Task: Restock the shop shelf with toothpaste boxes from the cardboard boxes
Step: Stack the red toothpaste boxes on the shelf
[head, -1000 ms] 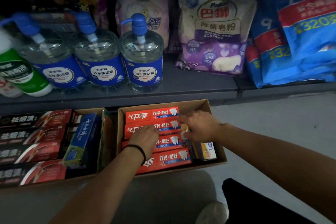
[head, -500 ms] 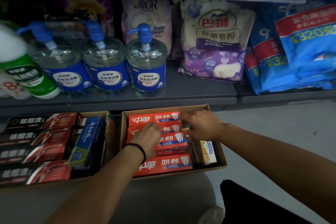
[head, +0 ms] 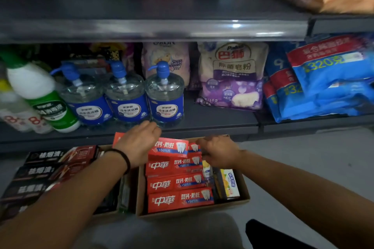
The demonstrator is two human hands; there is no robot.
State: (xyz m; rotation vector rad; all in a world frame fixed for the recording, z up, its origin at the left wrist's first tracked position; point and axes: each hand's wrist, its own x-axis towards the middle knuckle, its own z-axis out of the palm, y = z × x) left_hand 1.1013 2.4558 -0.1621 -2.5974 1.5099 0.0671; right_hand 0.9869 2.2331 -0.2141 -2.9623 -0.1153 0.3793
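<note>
While red toothpaste boxes [head: 178, 183] fill the carton [head: 243, 201], both hands [head: 139, 143] grip one.

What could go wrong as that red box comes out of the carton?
The left hand grips the red box by one end only, so it could slip or tip. Lifting it, the hand could knock the pump bottle just above. The right hand sits close and might get bumped.
</note>
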